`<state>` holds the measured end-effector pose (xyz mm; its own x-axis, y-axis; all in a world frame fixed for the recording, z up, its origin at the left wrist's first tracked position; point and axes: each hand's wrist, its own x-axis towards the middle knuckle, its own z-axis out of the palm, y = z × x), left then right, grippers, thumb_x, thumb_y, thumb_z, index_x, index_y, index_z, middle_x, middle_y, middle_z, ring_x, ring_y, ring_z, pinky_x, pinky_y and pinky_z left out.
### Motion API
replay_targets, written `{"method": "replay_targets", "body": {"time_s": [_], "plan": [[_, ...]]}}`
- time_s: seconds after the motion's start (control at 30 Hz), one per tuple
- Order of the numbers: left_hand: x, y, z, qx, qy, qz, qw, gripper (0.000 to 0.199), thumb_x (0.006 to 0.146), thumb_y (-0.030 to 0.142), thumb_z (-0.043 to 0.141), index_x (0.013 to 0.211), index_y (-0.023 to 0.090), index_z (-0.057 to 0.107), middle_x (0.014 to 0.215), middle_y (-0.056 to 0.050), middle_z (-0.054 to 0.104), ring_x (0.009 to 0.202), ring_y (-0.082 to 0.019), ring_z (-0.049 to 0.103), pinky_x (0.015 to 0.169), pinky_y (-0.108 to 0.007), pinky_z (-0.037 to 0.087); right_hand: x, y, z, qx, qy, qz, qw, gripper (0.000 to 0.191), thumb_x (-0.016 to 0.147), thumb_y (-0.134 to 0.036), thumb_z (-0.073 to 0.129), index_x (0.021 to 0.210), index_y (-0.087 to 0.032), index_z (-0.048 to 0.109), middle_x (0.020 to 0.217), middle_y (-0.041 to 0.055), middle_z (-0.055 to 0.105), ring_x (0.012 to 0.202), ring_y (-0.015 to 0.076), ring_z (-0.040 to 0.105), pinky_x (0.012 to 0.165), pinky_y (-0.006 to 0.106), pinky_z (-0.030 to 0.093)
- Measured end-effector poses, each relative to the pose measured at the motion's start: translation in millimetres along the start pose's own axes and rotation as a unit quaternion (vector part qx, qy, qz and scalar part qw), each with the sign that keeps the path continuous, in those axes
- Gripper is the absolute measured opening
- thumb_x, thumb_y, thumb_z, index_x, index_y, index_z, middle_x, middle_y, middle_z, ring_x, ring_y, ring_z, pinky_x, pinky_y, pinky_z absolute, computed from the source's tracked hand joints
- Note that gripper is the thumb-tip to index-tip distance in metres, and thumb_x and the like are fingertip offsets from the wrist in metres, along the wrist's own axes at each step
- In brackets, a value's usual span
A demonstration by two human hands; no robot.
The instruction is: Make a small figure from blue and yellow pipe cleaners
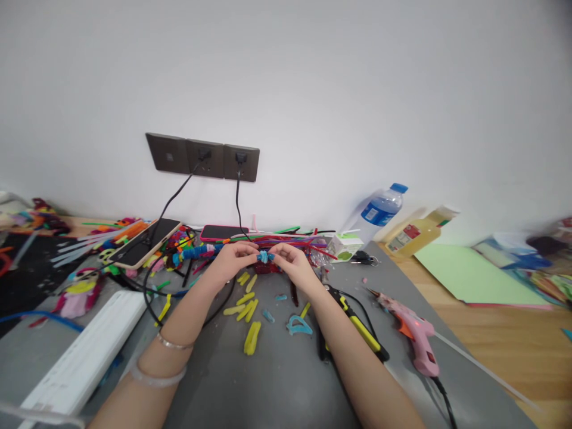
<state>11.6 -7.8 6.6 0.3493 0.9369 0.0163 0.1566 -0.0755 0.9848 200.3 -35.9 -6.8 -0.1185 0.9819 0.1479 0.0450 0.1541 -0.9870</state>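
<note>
A small blue fuzzy piece (264, 257) is pinched between my two hands above the grey mat (268, 387). My left hand (235, 260) grips its left end with thumb and fingertips. The right end is held the same way by my right hand (291, 262). Below the hands, several yellow fuzzy pieces (252, 338) lie on the mat. A light blue looped piece (299, 325) with a yellow-green stem lies near my right forearm, with small blue bits (268, 316) to its left.
Pliers (364, 333) and a pink glue gun (415, 336) lie to the right. A water bottle (382, 211) and a yellow bottle (420, 232) lean by the wall. At left are a white power strip (84, 351), a phone (147, 243), cables and fuzzy figures (78, 292). Bundled stems lie behind the hands.
</note>
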Motion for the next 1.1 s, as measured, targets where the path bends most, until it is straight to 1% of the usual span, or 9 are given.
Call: {"method": "replay_targets", "body": {"time_s": [0.27,0.4,0.57,0.77,0.97,1.1], "plan": [[0.7,-2.7,0.3,-0.018,-0.012,0.005,1.0,0.021,0.066,0.035,0.073,0.074,0.015,0.076,0.111,-0.012,0.069,0.096,-0.025,0.064,0.086,-0.035,0.047,-2.0,-2.9,0.8,-0.021,-0.026,-0.007,0.999,0.03,0.075,-0.046,0.068,0.078,-0.018,0.059,0.065,-0.0017,0.052,0.06,0.0129,0.043,0.059,0.026,0.034],[-0.1,-1.8,0.0,-0.023,-0.019,0.002,1.0,0.021,0.067,0.035,0.074,0.074,0.015,0.076,0.113,-0.011,0.069,0.095,-0.024,0.064,0.085,-0.035,0.047,-3.2,-4.1,2.1,-0.03,-0.029,-0.017,0.999,0.029,0.078,-0.046,0.066,0.079,-0.018,0.058,0.066,-0.0015,0.05,0.06,0.0129,0.041,0.057,0.026,0.032],[-0.4,-1.4,-0.1,-0.019,-0.028,0.005,0.999,0.02,0.068,0.035,0.073,0.073,0.016,0.076,0.11,-0.011,0.07,0.098,-0.025,0.064,0.086,-0.035,0.047,-4.9,-4.4,4.9,-0.036,-0.035,-0.028,0.998,0.027,0.082,-0.045,0.063,0.081,-0.019,0.056,0.068,-0.0016,0.047,0.061,0.0128,0.038,0.057,0.025,0.031],[1.0,-4.5,-0.1,-0.009,-0.021,0.019,1.0,0.021,0.068,0.036,0.073,0.072,0.016,0.075,0.111,-0.012,0.069,0.099,-0.026,0.063,0.086,-0.035,0.047,-5.2,-4.4,5.3,-0.04,-0.037,-0.024,0.998,0.029,0.081,-0.048,0.062,0.082,-0.019,0.055,0.068,-0.0019,0.046,0.061,0.0133,0.038,0.057,0.026,0.031],[1.1,-4.4,0.2,-0.01,-0.016,0.024,1.0,0.02,0.068,0.035,0.073,0.07,0.016,0.075,0.111,-0.012,0.068,0.1,-0.025,0.063,0.086,-0.034,0.046,-5.3,-3.7,4.8,-0.037,-0.039,-0.025,0.998,0.026,0.082,-0.044,0.061,0.082,-0.019,0.055,0.07,-0.0017,0.046,0.061,0.013,0.038,0.058,0.026,0.031],[0.9,-4.7,0.6,-0.013,-0.013,0.028,0.999,0.02,0.068,0.036,0.074,0.07,0.016,0.075,0.11,-0.012,0.069,0.1,-0.025,0.063,0.087,-0.035,0.046,-5.3,-3.4,4.7,-0.042,-0.037,-0.028,0.998,0.026,0.082,-0.045,0.061,0.082,-0.019,0.055,0.07,-0.0015,0.047,0.061,0.0134,0.039,0.058,0.026,0.032]]}}
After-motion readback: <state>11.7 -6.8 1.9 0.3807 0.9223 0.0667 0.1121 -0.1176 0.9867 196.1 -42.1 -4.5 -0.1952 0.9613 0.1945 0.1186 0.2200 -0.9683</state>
